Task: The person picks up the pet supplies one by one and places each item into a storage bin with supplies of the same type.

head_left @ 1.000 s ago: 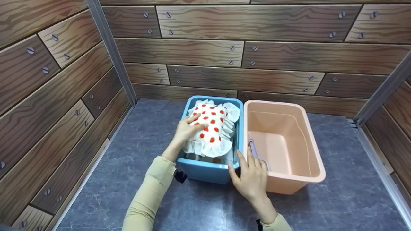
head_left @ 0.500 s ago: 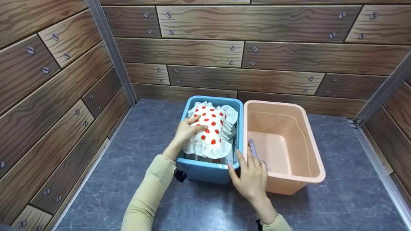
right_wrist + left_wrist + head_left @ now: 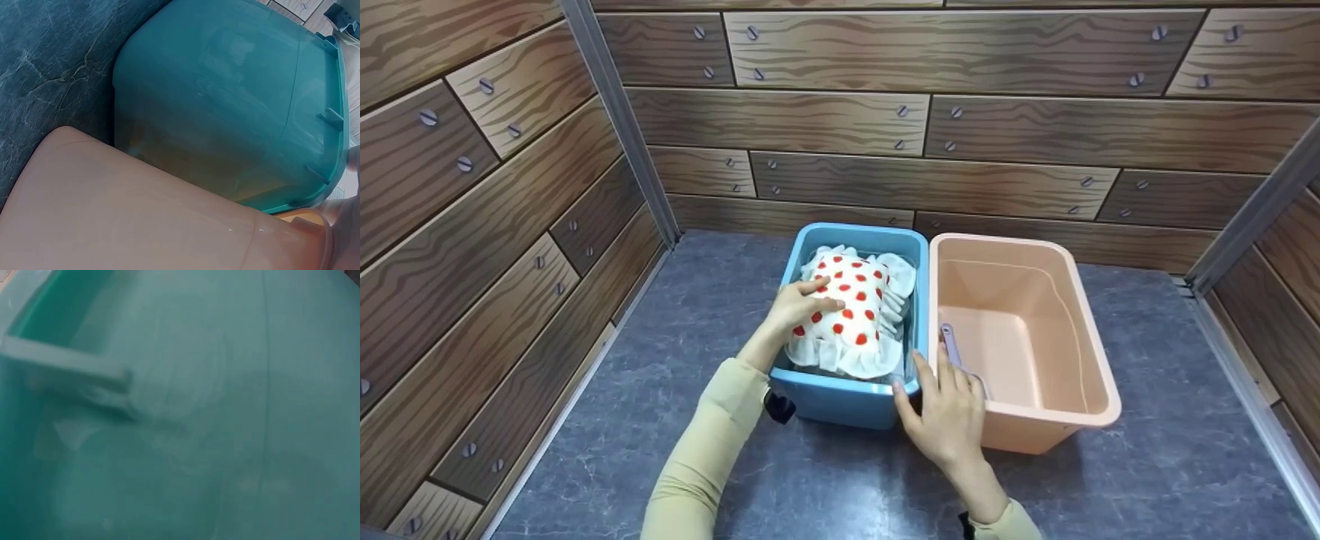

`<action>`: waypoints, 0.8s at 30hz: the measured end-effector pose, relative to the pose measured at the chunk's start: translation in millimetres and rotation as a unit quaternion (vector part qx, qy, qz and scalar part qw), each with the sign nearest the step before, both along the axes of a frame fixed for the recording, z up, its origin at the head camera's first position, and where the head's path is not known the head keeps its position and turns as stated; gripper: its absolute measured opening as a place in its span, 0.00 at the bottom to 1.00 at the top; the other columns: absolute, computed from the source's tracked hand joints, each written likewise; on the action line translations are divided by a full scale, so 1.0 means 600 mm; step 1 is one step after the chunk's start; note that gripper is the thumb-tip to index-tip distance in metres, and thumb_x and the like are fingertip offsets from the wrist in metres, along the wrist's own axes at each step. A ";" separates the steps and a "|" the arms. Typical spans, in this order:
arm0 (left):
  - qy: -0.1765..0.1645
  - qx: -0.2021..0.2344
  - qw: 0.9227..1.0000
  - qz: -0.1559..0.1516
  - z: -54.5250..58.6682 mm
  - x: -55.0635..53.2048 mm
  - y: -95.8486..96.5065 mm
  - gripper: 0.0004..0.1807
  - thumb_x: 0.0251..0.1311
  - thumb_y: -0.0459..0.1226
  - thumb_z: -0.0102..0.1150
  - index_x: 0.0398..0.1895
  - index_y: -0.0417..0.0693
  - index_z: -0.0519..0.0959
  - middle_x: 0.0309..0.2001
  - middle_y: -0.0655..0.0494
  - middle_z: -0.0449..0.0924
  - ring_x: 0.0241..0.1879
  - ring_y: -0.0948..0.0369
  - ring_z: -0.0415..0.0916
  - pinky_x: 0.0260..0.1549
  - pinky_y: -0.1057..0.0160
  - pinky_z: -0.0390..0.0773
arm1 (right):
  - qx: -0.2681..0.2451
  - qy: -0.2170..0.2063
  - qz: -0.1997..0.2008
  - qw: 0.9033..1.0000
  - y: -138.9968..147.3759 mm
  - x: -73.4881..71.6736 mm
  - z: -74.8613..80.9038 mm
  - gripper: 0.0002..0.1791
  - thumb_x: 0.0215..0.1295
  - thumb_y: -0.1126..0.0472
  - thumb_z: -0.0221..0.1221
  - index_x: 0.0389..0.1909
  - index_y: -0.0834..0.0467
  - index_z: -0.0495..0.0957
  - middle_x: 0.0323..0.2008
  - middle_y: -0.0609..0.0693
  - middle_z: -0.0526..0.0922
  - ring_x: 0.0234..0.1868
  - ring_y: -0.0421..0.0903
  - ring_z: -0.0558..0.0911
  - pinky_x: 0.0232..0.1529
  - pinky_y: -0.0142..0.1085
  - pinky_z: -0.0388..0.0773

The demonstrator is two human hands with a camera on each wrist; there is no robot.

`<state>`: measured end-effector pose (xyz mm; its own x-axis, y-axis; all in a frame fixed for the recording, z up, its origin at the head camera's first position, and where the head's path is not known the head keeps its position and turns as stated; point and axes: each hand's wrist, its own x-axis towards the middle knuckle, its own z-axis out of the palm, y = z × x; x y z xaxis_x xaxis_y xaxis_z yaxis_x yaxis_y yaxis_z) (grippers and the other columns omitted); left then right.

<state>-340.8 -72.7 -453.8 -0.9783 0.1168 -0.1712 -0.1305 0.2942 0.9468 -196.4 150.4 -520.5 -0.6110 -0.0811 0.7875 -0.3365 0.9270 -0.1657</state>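
A small white pillow [image 3: 851, 304] with red strawberries and a ruffled edge lies inside the blue bin [image 3: 832, 382], near rim height. My left hand [image 3: 797, 304] grips its left side, thumb and a finger spread over the printed top; the other fingers are mostly hidden. At the front corner where the two bins meet, my right hand [image 3: 949, 412] rests with extended fingers, the thumb at the blue rim. The left wrist view is filled by the blue bin's wall [image 3: 225, 439]. In the right wrist view, fingers [image 3: 343, 211] show at the rims.
A peach bin [image 3: 1099, 375] stands against the blue one on the right. Inside it, along the left wall, leans a utensil with a lavender handle [image 3: 950, 343], partly behind my right hand. Wood-patterned walls [image 3: 840, 124] enclose the dark marbled floor [image 3: 622, 420].
The pillow and my left hand have shifted slightly toward me and lower in the blue bin. My right hand stays where it was.
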 end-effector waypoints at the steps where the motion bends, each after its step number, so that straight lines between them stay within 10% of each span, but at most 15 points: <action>1: 0.000 -0.001 1.000 -0.003 -0.001 0.000 0.000 0.35 0.51 0.38 0.72 0.66 0.49 0.73 0.71 0.50 0.64 0.70 0.53 0.57 0.61 0.57 0.68 | 0.000 -0.001 0.000 1.000 0.000 0.000 0.000 0.35 0.70 0.36 0.43 0.53 0.60 0.81 0.56 0.69 0.77 0.42 0.62 0.81 0.43 0.54 0.70; 12: -0.017 -0.014 0.999 -0.034 -0.004 -0.004 0.001 0.36 0.53 0.35 0.71 0.67 0.48 0.71 0.70 0.57 0.66 0.67 0.56 0.62 0.49 0.64 0.72 | 0.001 -0.015 0.001 1.000 0.000 0.003 0.002 0.35 0.70 0.35 0.42 0.54 0.60 0.80 0.56 0.69 0.77 0.43 0.63 0.80 0.44 0.54 0.71; 16: -0.041 -0.018 0.998 -0.048 -0.005 -0.004 0.002 0.37 0.53 0.33 0.71 0.68 0.48 0.70 0.71 0.56 0.65 0.45 0.62 0.73 0.34 0.68 0.70 | 0.003 -0.010 0.000 1.000 0.001 0.003 0.003 0.36 0.71 0.35 0.41 0.54 0.60 0.80 0.55 0.69 0.78 0.43 0.63 0.81 0.44 0.54 0.71; 20: -0.047 -0.026 0.997 -0.051 -0.004 -0.003 0.003 0.37 0.52 0.32 0.71 0.68 0.48 0.70 0.71 0.54 0.65 0.19 0.65 0.58 0.24 0.67 0.63 | 0.004 -0.004 0.000 1.000 0.001 0.002 0.003 0.36 0.71 0.35 0.40 0.53 0.61 0.80 0.54 0.69 0.78 0.42 0.63 0.81 0.43 0.54 0.71; 24: -0.052 -0.028 0.997 -0.053 -0.005 -0.003 0.003 0.37 0.53 0.31 0.70 0.68 0.48 0.70 0.71 0.53 0.65 0.15 0.65 0.51 0.23 0.66 0.62 | 0.002 -0.006 0.001 1.000 0.001 0.002 0.001 0.36 0.71 0.35 0.41 0.53 0.61 0.80 0.55 0.69 0.78 0.43 0.63 0.80 0.43 0.54 0.71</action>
